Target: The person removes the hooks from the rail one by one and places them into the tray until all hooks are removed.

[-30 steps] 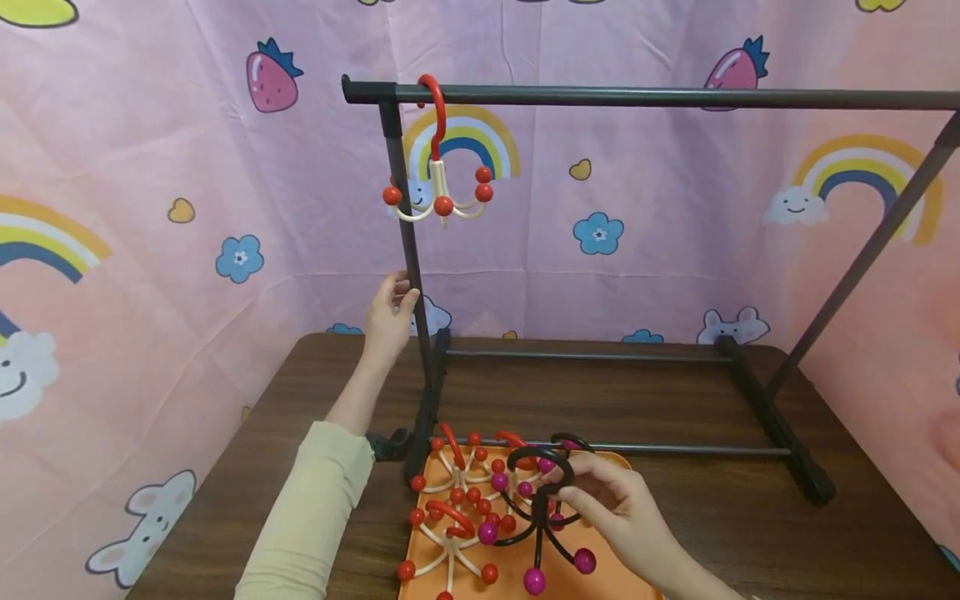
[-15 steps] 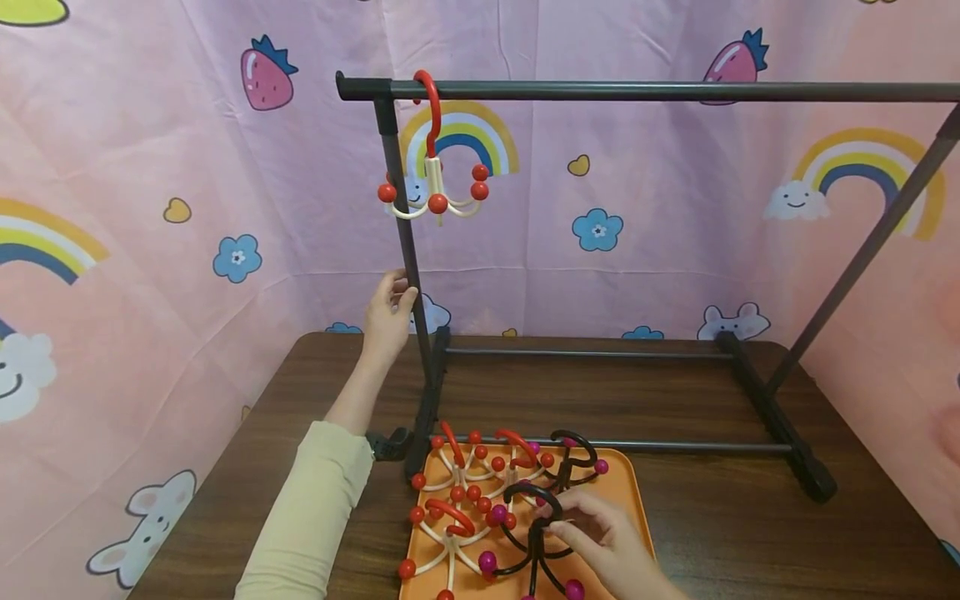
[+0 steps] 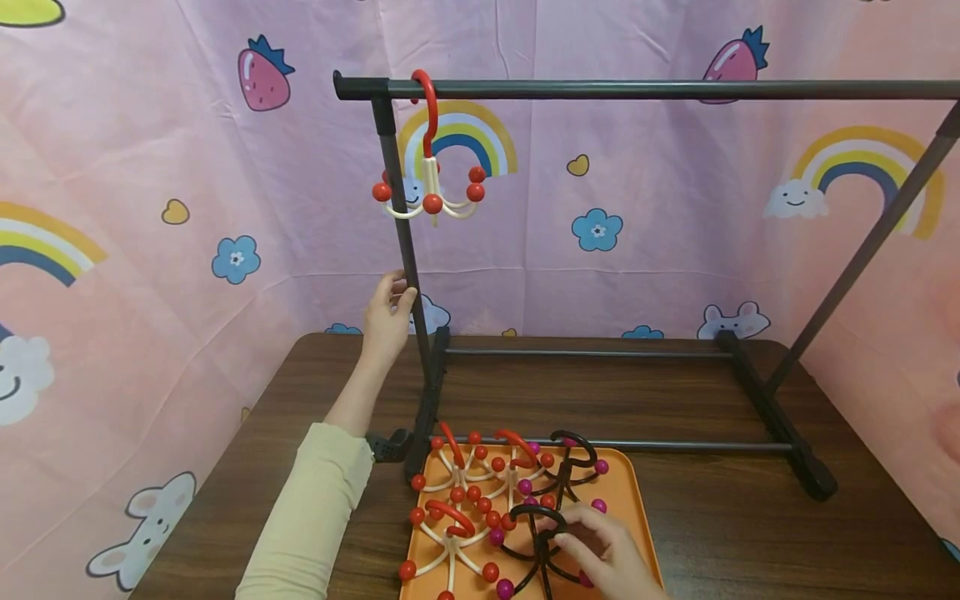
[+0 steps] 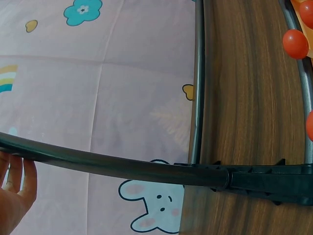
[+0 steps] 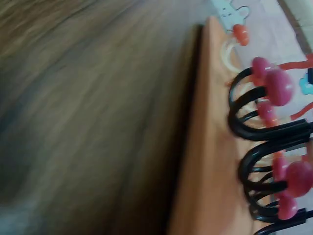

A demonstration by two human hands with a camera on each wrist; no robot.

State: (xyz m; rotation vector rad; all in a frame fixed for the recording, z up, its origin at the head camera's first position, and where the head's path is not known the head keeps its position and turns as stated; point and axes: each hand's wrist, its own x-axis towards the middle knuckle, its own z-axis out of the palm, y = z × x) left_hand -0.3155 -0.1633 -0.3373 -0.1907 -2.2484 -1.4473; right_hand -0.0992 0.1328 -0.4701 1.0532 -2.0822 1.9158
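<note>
In the head view my left hand (image 3: 384, 321) holds the dark left post (image 3: 405, 242) of a metal clothes rack. The left wrist view shows its fingertips (image 4: 30, 178) against that post. Down at the orange tray (image 3: 641, 512), my right hand (image 3: 611, 557) pinches a black claw hanger (image 3: 543, 546) with magenta balls, just below its hook. The claws hang low over the tray; whether they touch it I cannot tell. Behind it lies another black hanger (image 3: 564, 477). A cream hanger with red balls (image 3: 431, 179) hangs by its red hook from the rack's top bar (image 3: 600, 89).
Several cream hangers with red balls, one at the front left (image 3: 450, 546), crowd the tray's left side. The tray's back edge meets the rack's front lower bar (image 3: 697, 447). A dark wooden table (image 3: 720, 533) lies under everything, with a patterned cloth (image 3: 660, 208) behind.
My right hand has lowered the black hanger toward the front of the tray, uncovering the other black one behind. The left hand stays on the post.
</note>
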